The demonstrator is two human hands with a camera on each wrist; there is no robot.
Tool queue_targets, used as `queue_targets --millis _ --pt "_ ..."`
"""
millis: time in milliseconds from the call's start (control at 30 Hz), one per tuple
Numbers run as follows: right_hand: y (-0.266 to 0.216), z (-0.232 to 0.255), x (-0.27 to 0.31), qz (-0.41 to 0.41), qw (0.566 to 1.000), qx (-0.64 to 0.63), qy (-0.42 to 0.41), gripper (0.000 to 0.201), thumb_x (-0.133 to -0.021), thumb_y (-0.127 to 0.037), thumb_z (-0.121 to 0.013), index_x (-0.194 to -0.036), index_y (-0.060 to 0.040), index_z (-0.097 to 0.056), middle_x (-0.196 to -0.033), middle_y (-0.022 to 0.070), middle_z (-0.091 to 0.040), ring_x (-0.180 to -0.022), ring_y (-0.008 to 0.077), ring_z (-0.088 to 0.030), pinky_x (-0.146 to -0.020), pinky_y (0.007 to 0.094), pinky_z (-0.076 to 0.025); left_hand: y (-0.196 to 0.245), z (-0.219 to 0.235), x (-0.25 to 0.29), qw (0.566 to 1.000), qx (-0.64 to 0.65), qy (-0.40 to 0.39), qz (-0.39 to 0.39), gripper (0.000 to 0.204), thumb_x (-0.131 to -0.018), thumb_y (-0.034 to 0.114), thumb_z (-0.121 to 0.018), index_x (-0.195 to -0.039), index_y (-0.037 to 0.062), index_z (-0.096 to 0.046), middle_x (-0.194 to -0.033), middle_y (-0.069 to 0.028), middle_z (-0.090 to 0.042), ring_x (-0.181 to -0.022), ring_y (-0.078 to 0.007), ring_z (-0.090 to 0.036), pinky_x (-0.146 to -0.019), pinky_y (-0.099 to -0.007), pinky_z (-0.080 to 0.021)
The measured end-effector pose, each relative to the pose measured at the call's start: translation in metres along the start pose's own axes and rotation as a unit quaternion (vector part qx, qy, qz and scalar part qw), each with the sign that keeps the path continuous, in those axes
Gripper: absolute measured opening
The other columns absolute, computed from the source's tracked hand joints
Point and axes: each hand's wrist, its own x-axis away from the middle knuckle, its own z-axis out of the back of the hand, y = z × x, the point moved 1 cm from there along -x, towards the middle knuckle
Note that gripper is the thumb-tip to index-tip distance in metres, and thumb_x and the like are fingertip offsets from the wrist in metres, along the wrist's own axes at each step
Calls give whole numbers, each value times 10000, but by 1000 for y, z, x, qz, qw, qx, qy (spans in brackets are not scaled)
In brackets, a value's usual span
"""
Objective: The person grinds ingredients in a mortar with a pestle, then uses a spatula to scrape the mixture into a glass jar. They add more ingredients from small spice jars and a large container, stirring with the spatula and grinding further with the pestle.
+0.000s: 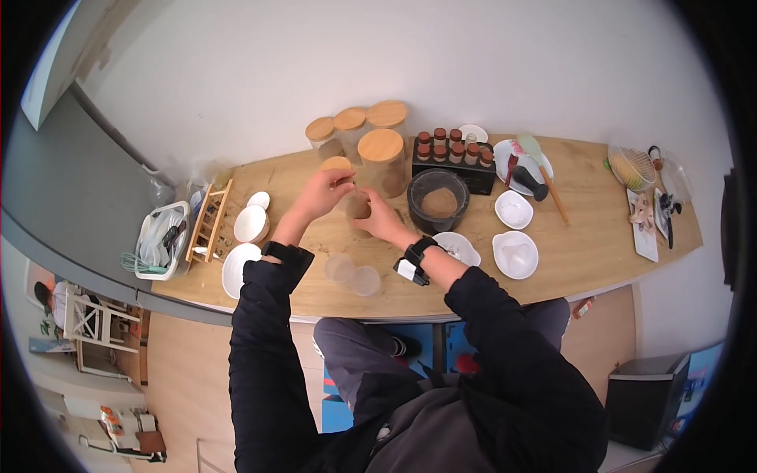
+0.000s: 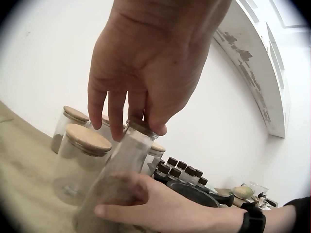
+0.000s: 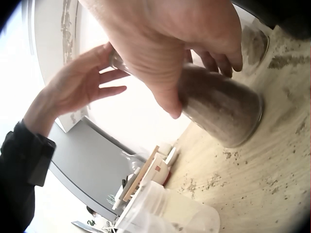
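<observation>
In the head view, a tall glass bottle of brown, soil-like material is between the two hands at the middle of the table. My right hand grips the bottle's body, thumb on one side and fingers on the other. At the bottle's mouth, my left hand pinches a cork stopper from above with thumb and fingertips. The right wrist view shows the bottle tilted, its lower half full of brown material. A wooden-lidded jar stands close beside it.
More wooden-lidded jars stand behind. Right of them are a black spice rack and a dark mortar with brown powder. Two clear plastic cups lie near the front edge. White bowls, a wooden rack and a basket are left.
</observation>
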Motion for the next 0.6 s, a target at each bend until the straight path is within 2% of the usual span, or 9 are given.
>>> queue_targets --millis 67,167,200,233,367,433,500,567,600 --pt "-8 23 12 -13 1000 1 -4 627 -750 -233 -725 -1273 -52 -429 -1129 178 -584 -1037 319 -583 -871 393 -466 -4 -1 1 999 49 -7 -2 378 -872 176 -644 -1219 38 -588 -1113 -105 -653 -999 -191 -613 -878 -307 -472" --pt "-27 72 25 -26 996 -87 -27 548 -778 -183 -691 -1260 -69 -455 -1120 161 -596 -935 255 -630 -813 365 -495 -10 -4 1 997 74 4 -6 366 -870 178 -644 -1206 42 -597 -1111 -105 -649 -967 -184 -604 -881 -312 -468" --pt "-25 86 28 -32 993 -116 0 481 -797 -151 -667 -1236 -73 -485 -1088 144 -614 -824 198 -649 -729 320 -511 -10 -4 2 997 72 7 -2 370 -870 174 -643 -1211 41 -593 -1111 -107 -648 -980 -185 -603 -886 -309 -466" --pt "-29 108 33 -31 993 -114 31 421 -807 -139 -655 -1197 -58 -519 -1014 125 -639 -775 182 -648 -682 298 -512 -10 -5 3 997 70 9 2 374 -870 171 -642 -1217 41 -589 -1111 -110 -647 -994 -186 -602 -892 -306 -463" --pt "2 194 48 -33 988 -41 149 319 -822 -136 -638 -1123 -56 -568 -893 99 -655 -739 164 -641 -647 293 -507 -13 -8 -2 997 74 2 10 367 -873 155 -634 -1219 43 -587 -1107 -107 -647 -1010 -185 -600 -902 -302 -456" --pt "31 238 56 -26 982 -15 188 331 -808 -129 -648 -1123 -64 -570 -905 109 -639 -757 178 -634 -672 298 -504 -14 -10 -4 998 66 8 5 360 -862 123 -630 -1210 38 -591 -1094 -108 -649 -967 -177 -603 -865 -299 -467" --pt "65 285 66 -4 957 147 250 360 -788 -133 -659 -1127 -53 -568 -932 132 -627 -787 249 -628 -735 355 -505 -12 -11 -6 999 39 18 4 358 -854 109 -628 -1202 32 -593 -1079 -106 -654 -943 -173 -606 -841 -297 -473" --pt "94 333 78 9 909 308 279 401 -764 -145 -672 -1136 -38 -565 -1001 176 -606 -875 331 -600 -826 413 -478 -10 -12 -6 999 44 27 9 357 -850 107 -623 -1197 29 -595 -1062 -105 -659 -931 -174 -610 -824 -296 -476" --pt "114 354 81 -47 903 327 274 430 -765 -151 -674 -1155 -19 -552 -1038 202 -594 -929 358 -581 -855 422 -462 -9 -13 -5 998 46 32 14 356 -848 106 -621 -1195 28 -597 -1054 -104 -662 -925 -174 -612 -815 -296 -478"
